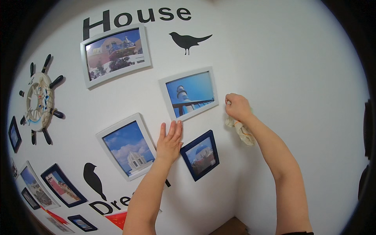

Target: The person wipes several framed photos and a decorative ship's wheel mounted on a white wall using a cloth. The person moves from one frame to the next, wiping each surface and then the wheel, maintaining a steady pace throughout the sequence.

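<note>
My left hand (169,144) rests with its fingers spread at the lower edge of a white picture frame (215,88) showing a lighthouse. It lies between a white frame with a domed white building (117,164) and a dark blue frame (216,147), close to both. To the right of the lighthouse frame, my right hand (238,107) is closed on a crumpled cream cloth (244,133), which hangs below the fist near the corner of the walls.
A larger white frame (117,79) hangs at upper left, by black lettering and a bird decal (188,41). A decorative ship's wheel (39,101) and several smaller frames hang further left. A red flag (117,218) and a brown surface (230,227) show at the bottom.
</note>
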A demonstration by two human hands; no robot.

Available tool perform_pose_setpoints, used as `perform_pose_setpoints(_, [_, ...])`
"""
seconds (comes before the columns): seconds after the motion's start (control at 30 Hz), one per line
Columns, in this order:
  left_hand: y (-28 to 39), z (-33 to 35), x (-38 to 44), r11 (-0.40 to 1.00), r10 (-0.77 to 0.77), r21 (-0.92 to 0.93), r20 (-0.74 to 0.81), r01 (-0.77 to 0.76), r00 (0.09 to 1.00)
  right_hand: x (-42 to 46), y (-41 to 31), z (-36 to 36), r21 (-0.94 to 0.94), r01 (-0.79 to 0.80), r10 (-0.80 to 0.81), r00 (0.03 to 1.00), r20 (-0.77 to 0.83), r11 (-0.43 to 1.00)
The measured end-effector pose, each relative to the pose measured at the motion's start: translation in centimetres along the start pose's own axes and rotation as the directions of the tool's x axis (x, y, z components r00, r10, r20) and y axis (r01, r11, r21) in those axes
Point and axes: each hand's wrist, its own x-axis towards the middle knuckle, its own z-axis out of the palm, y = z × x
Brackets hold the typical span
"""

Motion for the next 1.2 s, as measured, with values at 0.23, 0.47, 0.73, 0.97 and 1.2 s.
perform_pose_setpoints(0.23, [0.0, -0.1, 0.1, 1.000, -0.001, -0.003, 0.004, 0.001, 1.000, 0.6, -3.9, 2.6, 0.180, 0.602, -0.527, 0.781, -0.337, 0.778])
perform_pose_setpoints(0.47, [0.0, -0.1, 0.1, 0.999, -0.005, -0.042, 0.005, 0.005, 1.000, 0.8, -2.9, 3.8, -0.330, 0.485, -0.487, 0.869, 0.085, 0.810])
perform_pose_setpoints(0.73, [0.1, -0.2, 0.1, 1.000, -0.001, 0.014, 0.044, 0.000, 0.999, 2.2, 0.2, 0.5, -0.105, -0.002, -0.035, 0.938, -0.344, 0.994])
perform_pose_setpoints(0.97, [0.2, -0.3, 0.4, 0.999, 0.006, -0.032, 0.037, -0.005, 0.999, 4.0, -0.5, 2.3, 0.351, -0.100, 0.192, 0.952, -0.237, 0.931])
perform_pose_setpoints(1.2, [0.0, -0.5, 0.1, 0.999, 0.008, 0.046, 0.015, -0.008, 1.000, 3.4, -0.9, 4.1, 0.487, -0.143, 0.258, 0.949, -0.179, 0.862])
